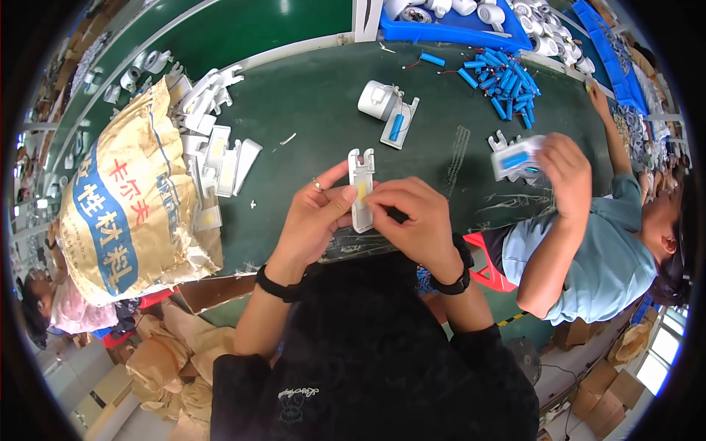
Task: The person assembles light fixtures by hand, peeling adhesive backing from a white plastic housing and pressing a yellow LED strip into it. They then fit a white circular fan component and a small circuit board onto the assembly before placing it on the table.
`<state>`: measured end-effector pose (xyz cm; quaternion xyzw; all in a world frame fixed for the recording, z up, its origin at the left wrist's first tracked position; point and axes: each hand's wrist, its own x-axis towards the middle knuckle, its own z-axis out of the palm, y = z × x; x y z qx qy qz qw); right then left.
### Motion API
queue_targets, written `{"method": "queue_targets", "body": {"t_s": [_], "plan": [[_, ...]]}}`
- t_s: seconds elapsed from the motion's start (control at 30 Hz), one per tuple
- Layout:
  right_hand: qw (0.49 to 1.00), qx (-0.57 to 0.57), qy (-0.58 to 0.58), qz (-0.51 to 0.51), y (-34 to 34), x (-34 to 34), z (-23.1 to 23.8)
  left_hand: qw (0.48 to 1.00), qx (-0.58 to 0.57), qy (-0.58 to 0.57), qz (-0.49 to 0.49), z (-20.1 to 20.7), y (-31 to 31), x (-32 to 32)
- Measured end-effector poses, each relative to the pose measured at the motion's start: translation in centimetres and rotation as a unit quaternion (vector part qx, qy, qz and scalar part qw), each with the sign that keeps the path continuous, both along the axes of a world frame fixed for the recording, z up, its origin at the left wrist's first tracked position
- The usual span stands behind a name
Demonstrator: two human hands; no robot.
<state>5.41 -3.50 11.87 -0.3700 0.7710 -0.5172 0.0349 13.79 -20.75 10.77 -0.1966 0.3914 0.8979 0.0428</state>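
Observation:
My left hand [312, 217] is closed on a long white plastic holder [361, 173], its thumb on the left edge. The holder stands near upright, with two hooked prongs at its top and a yellow patch on its face. From the other side my right hand [413, 213] grips the holder's right edge beside the patch, thumb and fingers bent together. Just beyond my hands lie a white round lamp head [378, 100] and a white plate bearing a blue cylindrical battery [397, 126], with thin wires between them.
A large torn paper sack [121, 198] stands at the left, beside piled white holders [217, 158]. Wired blue batteries [507, 81] are heaped at the far right. Behind them is a blue tray [456, 33] of white lamp heads. At right, a co-worker's hand [566, 169] holds a white part.

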Motion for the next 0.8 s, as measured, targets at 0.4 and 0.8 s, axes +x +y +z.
{"method": "queue_targets", "body": {"t_s": [0.4,0.8], "plan": [[0.935,-0.181,-0.303,0.046,9.6,3.9,1.0,0.992,-0.007,-0.092,-0.090,-1.3,4.3,3.7],[0.870,-0.335,-0.337,-0.135,17.5,6.7,1.3,0.990,-0.128,-0.019,0.058,-5.5,20.6,-15.1]]}}
